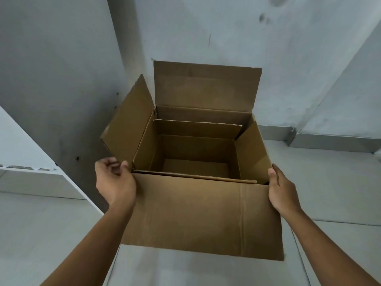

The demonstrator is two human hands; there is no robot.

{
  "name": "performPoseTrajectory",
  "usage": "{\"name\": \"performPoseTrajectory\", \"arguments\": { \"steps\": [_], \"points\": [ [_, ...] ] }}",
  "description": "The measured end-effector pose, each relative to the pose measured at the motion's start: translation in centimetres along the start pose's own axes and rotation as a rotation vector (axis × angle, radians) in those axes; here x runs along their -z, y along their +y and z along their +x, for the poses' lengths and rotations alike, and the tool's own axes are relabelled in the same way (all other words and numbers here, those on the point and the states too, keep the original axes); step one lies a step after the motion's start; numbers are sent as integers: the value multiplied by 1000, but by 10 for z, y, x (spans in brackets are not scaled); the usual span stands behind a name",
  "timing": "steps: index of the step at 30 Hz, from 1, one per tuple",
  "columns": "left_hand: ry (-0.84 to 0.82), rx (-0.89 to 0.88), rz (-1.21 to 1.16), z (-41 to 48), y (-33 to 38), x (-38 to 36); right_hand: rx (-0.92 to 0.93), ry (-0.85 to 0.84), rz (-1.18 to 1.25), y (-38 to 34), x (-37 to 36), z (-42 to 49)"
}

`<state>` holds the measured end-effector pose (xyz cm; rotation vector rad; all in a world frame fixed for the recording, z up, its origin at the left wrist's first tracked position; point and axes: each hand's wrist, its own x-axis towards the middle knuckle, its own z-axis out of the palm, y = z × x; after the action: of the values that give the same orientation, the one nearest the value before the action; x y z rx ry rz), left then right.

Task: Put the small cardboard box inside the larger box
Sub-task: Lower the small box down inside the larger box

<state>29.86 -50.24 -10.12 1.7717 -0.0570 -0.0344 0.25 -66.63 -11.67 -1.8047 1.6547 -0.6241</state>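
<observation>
On a pale tiled floor [329,182] by grey walls [206,27], both hands [115,182] [282,193] grip the larger box [198,213].

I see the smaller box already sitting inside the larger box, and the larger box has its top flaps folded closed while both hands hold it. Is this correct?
Not quite: the head view shows the larger box with its flaps open. The rest stands: the smaller box sits inside, and the left hand and right hand hold its near corners.
</observation>
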Motion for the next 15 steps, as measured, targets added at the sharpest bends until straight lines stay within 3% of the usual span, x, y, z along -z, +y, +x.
{"name": "performPoseTrajectory", "arguments": {
  "steps": [6, 12, 15],
  "points": [
    [-40, -160, 103, 17, 2, 4, 44, -30, 45, -10, -10, -1],
    [-112, -177, 131, 38, -1, -3, 68, 9, 45, -34, -33, 4],
    [-194, -358, 322, 22, -20, -4, 90, 17, 48, -46, -47, 12]
  ]
}}
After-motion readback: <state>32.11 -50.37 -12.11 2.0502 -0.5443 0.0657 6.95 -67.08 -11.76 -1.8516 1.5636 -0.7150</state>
